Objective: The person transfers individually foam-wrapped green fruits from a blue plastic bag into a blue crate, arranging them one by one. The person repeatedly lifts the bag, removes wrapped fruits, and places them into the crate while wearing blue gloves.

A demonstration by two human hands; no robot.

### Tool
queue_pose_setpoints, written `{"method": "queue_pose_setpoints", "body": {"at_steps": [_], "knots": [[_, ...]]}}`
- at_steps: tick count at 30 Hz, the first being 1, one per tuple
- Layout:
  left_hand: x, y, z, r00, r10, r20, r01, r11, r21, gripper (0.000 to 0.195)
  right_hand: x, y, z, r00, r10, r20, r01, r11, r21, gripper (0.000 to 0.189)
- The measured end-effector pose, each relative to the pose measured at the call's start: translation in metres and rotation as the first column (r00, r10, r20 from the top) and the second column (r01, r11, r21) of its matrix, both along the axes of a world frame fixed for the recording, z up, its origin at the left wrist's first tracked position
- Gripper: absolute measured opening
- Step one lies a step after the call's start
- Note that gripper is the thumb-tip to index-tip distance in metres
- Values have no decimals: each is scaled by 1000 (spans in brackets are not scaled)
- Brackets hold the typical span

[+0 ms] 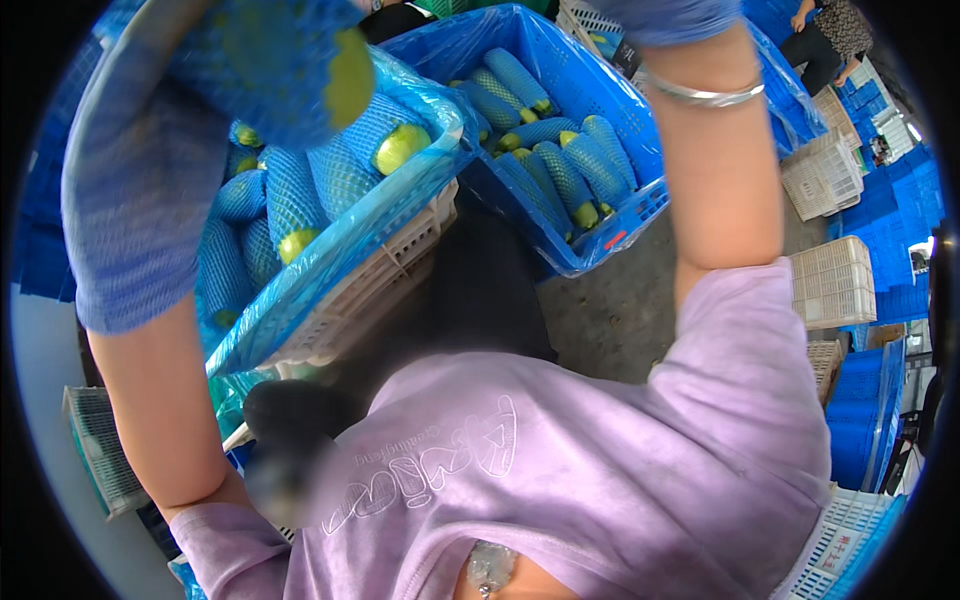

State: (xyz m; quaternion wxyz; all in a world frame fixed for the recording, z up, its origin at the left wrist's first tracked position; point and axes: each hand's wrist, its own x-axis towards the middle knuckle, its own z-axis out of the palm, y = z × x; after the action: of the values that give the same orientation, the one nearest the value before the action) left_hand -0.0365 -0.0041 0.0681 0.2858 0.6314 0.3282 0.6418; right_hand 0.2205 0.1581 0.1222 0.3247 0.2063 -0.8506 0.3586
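My left hand (150,180), in a blue knit glove, grips a green gourd in a blue foam-net sleeve (262,75) at the upper left; both are blurred. Below it stands a white plastic crate (405,251) lined with blue plastic film (330,270). Inside lie several net-sleeved gourds (289,195), their bare green ends showing. My right hand (667,19), also gloved, reaches the top edge of the picture. Its fingers are cut off, so what it touches cannot be seen. Nearest below and left of it is a blue plastic crate (592,60) holding several smaller net-sleeved gourds (570,161).
White plastic crates (832,281) stand along the right, with stacked blue crates (862,412) beyond them. Another person (832,34) is at the upper right. Dark clothing of someone else (394,22) shows at the top. A grey crate (105,450) stands at the lower left.
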Motion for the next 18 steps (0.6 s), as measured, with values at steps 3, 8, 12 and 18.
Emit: {"method": "queue_pose_setpoints", "body": {"at_steps": [3,8,12,18], "knots": [[10,31,6,993,121,-10,-121,992,-29,44,28,-32,-12,896,-359,-260,415,885,210,56],[46,72,22,816,323,-480,-302,945,122,51,53,7,-11,955,-85,285,215,860,-462,83],[64,71,28,434,430,-792,-242,902,357,58,91,72,-95,865,-194,463,452,702,-551,75],[55,1,-21,398,404,-824,-549,824,139,85,139,143,-281,182,-472,863,869,487,83,79]]}}
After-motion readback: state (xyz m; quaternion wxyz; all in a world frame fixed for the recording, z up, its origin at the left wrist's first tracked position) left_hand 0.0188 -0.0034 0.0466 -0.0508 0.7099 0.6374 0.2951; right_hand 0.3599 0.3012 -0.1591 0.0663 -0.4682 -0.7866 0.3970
